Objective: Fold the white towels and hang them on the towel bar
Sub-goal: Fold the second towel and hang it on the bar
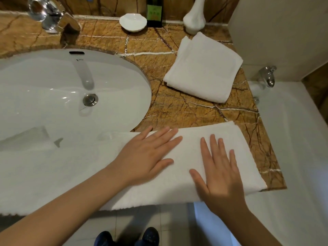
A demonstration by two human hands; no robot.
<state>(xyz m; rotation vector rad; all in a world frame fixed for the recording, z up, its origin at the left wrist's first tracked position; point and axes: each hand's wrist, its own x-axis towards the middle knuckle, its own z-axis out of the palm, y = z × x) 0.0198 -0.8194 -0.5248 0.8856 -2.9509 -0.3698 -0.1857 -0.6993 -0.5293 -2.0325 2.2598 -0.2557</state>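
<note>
A: Two hands, both flat on the cloth. The left hand (147, 157) lies with its fingers straight and spread, the right hand (220, 171) just beside it with fingers straight too — neither grips anything, they only press down.

B: Smoothing it, you think?

A: That's my guess. The long towel (188, 150) under them runs along the front edge of the counter (177, 110), its right end on the marble and its left part stretched over the near rim of the sink (53, 96). It looks folded lengthwise into a band, but not yet folded short.

B: And the other one?

A: One folded towel (204, 70) sits further back on the counter, to the right of the sink and well apart from the hands — a neat, thick packet, done as far as folding goes.

B: So halfway?

A: Less, I'd say. One towel folded, one partway, nothing hung. I can't see a towel bar anywhere from here, only the tub (292, 139) off to the right, and a dish (133, 22), a dark bottle (154, 11) and a white vase (194, 16) along the back wall. Both towels have yet to be carried off and draped. Whether more wait out of sight, I can't tell.
</note>
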